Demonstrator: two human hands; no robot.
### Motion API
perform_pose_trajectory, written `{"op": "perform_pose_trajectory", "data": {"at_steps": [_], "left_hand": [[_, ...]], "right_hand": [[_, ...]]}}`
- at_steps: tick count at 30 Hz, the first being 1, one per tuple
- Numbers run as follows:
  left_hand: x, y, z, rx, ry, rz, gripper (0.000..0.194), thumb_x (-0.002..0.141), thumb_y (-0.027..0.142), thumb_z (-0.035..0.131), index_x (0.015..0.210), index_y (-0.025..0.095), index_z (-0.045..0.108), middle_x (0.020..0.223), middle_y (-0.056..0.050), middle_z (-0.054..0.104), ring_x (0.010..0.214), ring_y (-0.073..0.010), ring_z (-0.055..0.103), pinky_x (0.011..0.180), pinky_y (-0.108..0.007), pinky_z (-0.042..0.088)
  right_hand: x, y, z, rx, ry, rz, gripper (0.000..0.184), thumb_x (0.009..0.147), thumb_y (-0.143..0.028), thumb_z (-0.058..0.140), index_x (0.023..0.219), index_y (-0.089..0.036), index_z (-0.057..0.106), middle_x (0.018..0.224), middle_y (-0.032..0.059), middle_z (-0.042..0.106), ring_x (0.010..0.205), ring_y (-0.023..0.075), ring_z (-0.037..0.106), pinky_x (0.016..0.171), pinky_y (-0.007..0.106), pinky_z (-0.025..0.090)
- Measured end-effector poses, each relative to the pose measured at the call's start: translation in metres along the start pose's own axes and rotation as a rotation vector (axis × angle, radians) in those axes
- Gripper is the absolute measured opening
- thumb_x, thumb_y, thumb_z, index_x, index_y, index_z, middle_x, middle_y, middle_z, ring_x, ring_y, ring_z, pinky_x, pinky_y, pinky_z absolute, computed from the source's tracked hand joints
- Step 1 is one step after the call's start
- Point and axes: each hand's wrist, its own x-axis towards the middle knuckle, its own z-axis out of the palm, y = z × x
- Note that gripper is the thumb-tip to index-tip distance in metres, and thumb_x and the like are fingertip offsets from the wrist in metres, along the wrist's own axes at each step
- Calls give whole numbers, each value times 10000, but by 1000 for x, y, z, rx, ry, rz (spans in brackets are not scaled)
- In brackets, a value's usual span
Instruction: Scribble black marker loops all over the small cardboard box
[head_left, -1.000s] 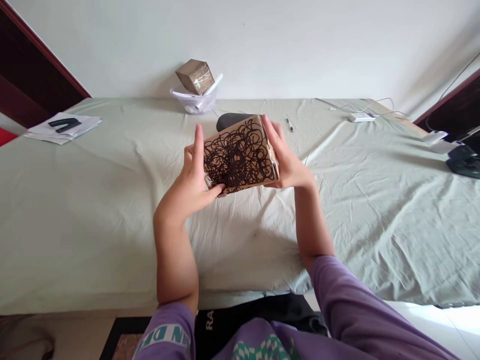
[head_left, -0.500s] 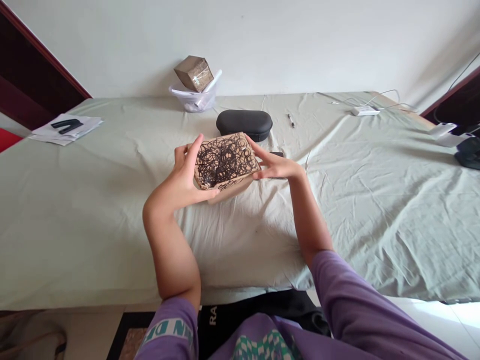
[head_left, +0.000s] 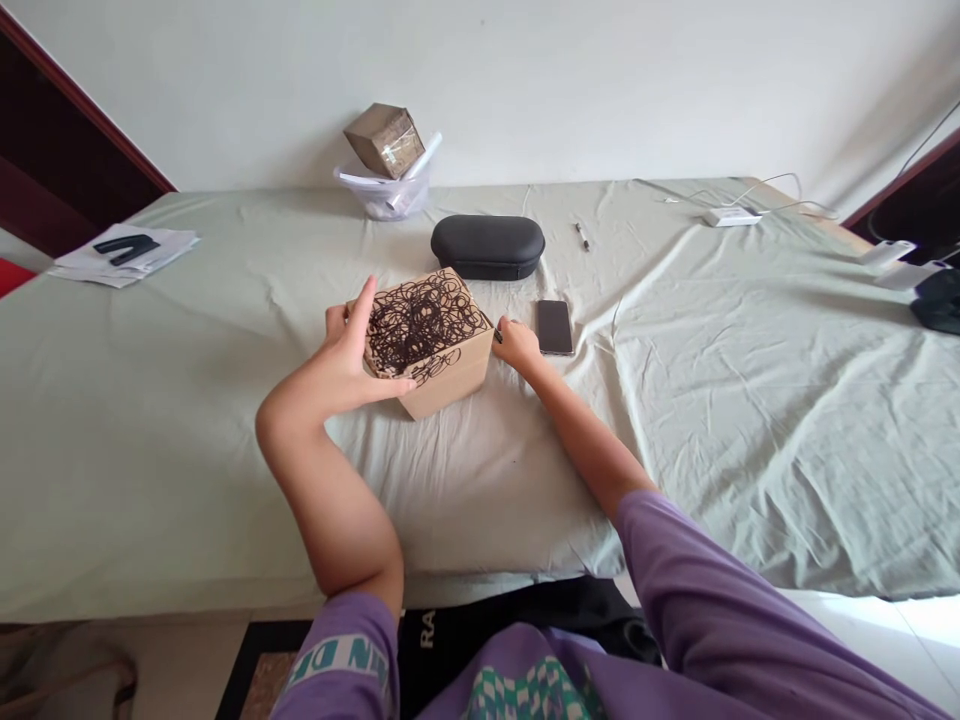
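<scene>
A brown cardboard box (head_left: 444, 378) rests on the cloth-covered table, its top scribbled over with dark looping lines. My left hand (head_left: 341, 355) spans the box's left end, thumb along the near edge and fingers at the far side, and grips it. Close against the right end of the box is my right hand (head_left: 517, 345), its fingers curled together. A small dark bit shows at those fingertips, too small to name. Just right of that hand lies a phone (head_left: 554, 327), screen up. Behind the box sits a black hard case (head_left: 487, 247).
A pen (head_left: 582, 236) lies at the back. Near the wall a clear plastic tub (head_left: 394, 200) bears another cardboard box (head_left: 385, 140). Papers (head_left: 161, 248) with a black stapler (head_left: 127, 247) are far left; a white power strip (head_left: 731, 217) with cables is back right.
The box has moved left and slightly lower, with my left hand still on it. My right hand has left its spread grip and curled its fingers by the right end, uncovering the phone.
</scene>
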Motion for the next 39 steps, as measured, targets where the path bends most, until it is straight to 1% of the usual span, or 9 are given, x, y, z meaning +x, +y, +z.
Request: {"op": "perform_pose_trajectory", "data": {"at_steps": [5, 10, 19, 24, 28, 30, 32, 35, 39], "left_hand": [[-1, 3, -1, -17, -17, -23, 1476, 799, 473, 928, 1807, 355, -142, 1751, -183, 163, 1691, -419, 267, 1421, -670, 223], [-2, 2, -2, -24, -14, -18, 1416, 848, 476, 904, 1807, 370, -133, 1733, -173, 187, 1648, -433, 330, 1397, -709, 260], [-3, 1, -1, -14, 2, 9, 1394, 875, 495, 899, 1813, 341, -121, 1714, -180, 228, 1660, -464, 311, 1390, -732, 277], [-5, 5, -2, -3, -2, -15, 1426, 857, 497, 918, 1816, 320, -123, 1731, -186, 222, 1675, -476, 299, 1400, -717, 276], [-5, 5, -1, 5, 0, 38, 1397, 865, 465, 905, 1814, 340, -113, 1717, -170, 231, 1677, -460, 300, 1404, -723, 251], [-6, 6, 0, 15, 3, 71, 1399, 852, 447, 911, 1815, 349, -100, 1712, -166, 234, 1677, -460, 294, 1404, -727, 247], [-7, 9, 0, 28, 1, 89, 1404, 839, 436, 915, 1817, 349, -89, 1715, -170, 230, 1682, -461, 280, 1404, -718, 263], [-9, 15, 2, 52, -5, 107, 1393, 831, 453, 908, 1822, 337, -64, 1713, -175, 226, 1682, -461, 281, 1401, -690, 309], [-9, 23, 10, 74, 12, 170, 1429, 756, 487, 943, 1819, 384, -6, 1707, -148, 242, 1670, -479, 320, 1374, -684, 377]], "right_hand": [[8, 9, -1, 135, 113, -37, 339, 853, -103, 595, 1181, -191, 603, 1112, 156, 770, 1079, 314, 720, 1007, 440, 562], [14, 16, -22, 333, 353, -91, 163, 884, -144, 530, 1013, -243, 538, 1147, 90, 743, 1039, 199, 709, 1022, 332, 541], [16, 18, -25, 546, 505, -143, 385, 938, -264, 587, 1317, -234, 529, 1106, 47, 749, 843, 158, 645, 931, 327, 548], [25, 19, -30, 849, 598, -180, 412, 912, -542, 654, 1192, -264, 537, 1090, 44, 632, 920, 173, 655, 823, 309, 556], [32, 21, -53, 1092, 562, -149, 565, 956, -829, 496, 1096, -283, 525, 801, -29, 425, 628, 154, 514, 527, 274, 423], [26, 16, -71, 1164, 527, -212, 663, 984, -909, 332, 1081, -286, 535, 747, -36, 388, 576, 160, 505, 487, 280, 409], [10, 3, -90, 1223, 473, -267, 704, 994, -923, 265, 1084, -286, 551, 757, -13, 463, 630, 177, 603, 529, 302, 494], [-25, -27, -109, 1235, 359, -371, 582, 993, -860, 425, 1105, -300, 541, 840, 12, 575, 775, 201, 710, 621, 334, 582], [-67, -63, -112, 1232, 410, -480, 439, 936, -685, 702, 947, -315, 465, 670, -72, 368, 520, 144, 448, 506, 313, 439]]}}
